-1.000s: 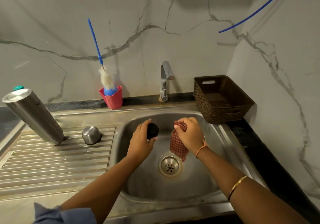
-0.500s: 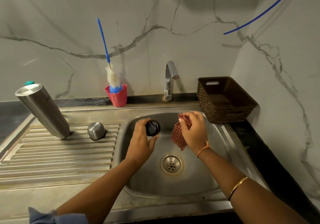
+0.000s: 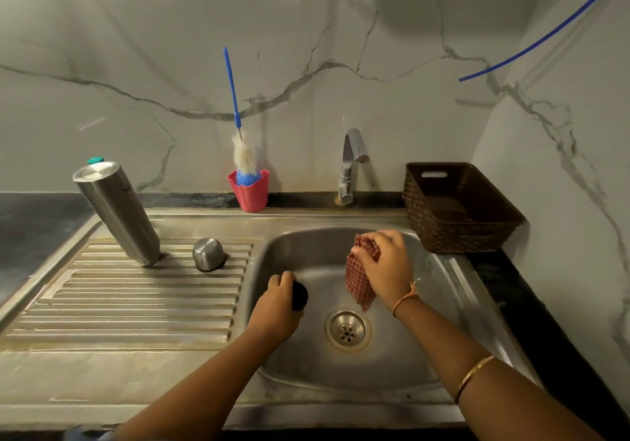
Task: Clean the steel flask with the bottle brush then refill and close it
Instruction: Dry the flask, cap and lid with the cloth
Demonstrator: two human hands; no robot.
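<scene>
A: Hands: count, state?

B: Two, both over the sink basin [image 3: 443, 304]. Left hand [image 3: 278, 304] is curled round one small black stopper [image 3: 300, 296]. Right hand [image 3: 385, 267] grips one red checked cloth [image 3: 358, 280], bunched at the top, with the loose end hanging toward the one drain [image 3: 347, 329] between the hands.

A: The flask?

B: One steel flask [image 3: 117, 212], well left of the left hand on the ribbed drainboard [image 3: 119, 304]. Flat end up, narrow end down, leaning left. One steel cup [image 3: 209, 254] sits upside down between the flask and the left hand, touching neither.

A: The brush?

B: One bottle brush [image 3: 242, 154], beyond the left hand at the wall. Bristles down in one pink cup [image 3: 250, 193], blue handle up.

A: Anything else?

B: One tap [image 3: 351, 164] beyond the gap between the hands. One brown basket [image 3: 460, 236] on the dark bench [image 3: 511, 287], just beyond and right of the right hand. One gold bangle [image 3: 474, 374] and one orange thread [image 3: 404, 299] on the right arm.
</scene>
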